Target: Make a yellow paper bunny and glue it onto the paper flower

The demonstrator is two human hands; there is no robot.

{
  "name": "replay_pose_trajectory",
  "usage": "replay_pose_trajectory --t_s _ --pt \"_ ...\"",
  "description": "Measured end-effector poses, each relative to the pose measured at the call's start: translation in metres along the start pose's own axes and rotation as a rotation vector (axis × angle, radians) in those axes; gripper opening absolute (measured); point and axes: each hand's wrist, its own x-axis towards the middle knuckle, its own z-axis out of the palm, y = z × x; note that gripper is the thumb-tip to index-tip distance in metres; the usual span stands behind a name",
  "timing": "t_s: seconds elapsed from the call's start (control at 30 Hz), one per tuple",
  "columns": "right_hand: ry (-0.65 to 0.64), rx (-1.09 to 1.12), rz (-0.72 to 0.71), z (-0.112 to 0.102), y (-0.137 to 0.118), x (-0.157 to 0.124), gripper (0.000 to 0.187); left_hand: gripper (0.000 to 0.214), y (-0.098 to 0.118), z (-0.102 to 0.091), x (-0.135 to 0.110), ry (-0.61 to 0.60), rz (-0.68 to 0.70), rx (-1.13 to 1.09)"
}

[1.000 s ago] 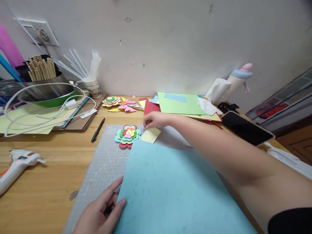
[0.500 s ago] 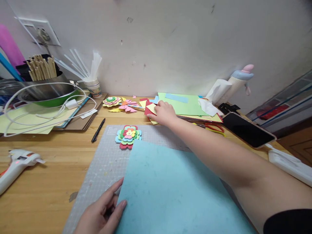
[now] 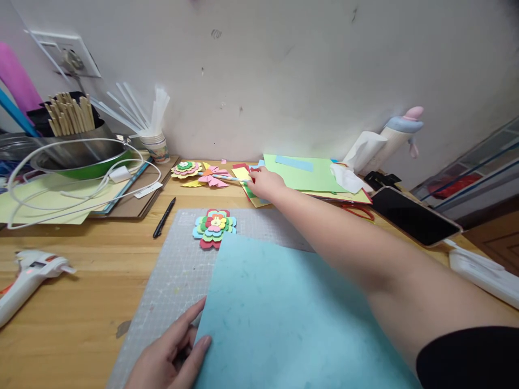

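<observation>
A large light-blue sheet of paper [image 3: 292, 319] stretches toward me over the grey cutting mat. My left hand [image 3: 172, 346] grips its left edge, thumb on top and fingers beneath. Far across the mat, my right hand [image 3: 265, 182] is closed among small coloured paper scraps [image 3: 241, 173]; a bit of red paper shows at its fingertips, the rest hidden by the hand. Beside that hand lies a striped paper stem [image 3: 229, 177] with a pink paper flower [image 3: 211, 174]. A layered paper flower [image 3: 214, 224] rests by the blue sheet's top left corner.
At left are a glue gun [image 3: 36, 275], a black pen [image 3: 164, 218], a looped white cable [image 3: 77, 139] and a paper cup [image 3: 156, 148] of glue sticks. Green paper [image 3: 308, 175], a phone [image 3: 413, 215] and a white bottle [image 3: 391, 143] stand or lie toward the right.
My right hand has shifted slightly left and its fingers have curled in. The red and cream scraps beneath it are less visible, and green and yellow ones show. My left hand stays put.
</observation>
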Motion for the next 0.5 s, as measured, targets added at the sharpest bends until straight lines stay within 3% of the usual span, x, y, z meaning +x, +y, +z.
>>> replay_pose_trajectory --t_s 0.27,0.43,0.5 --pt "0.103 -0.061 -0.114 0.004 -0.026 0.024 0.035 0.062 -0.001 -0.001 0.0 -0.015 0.016 -0.002" --pt "0.123 0.002 -0.081 0.005 -0.027 0.014 0.025 0.061 -0.001 -0.002 0.0 -0.005 -0.015 -0.033" --pt "0.11 0.045 -0.068 0.001 -0.027 0.002 0.033 0.062 -0.003 -0.003 0.0 -0.022 -0.04 -0.078"
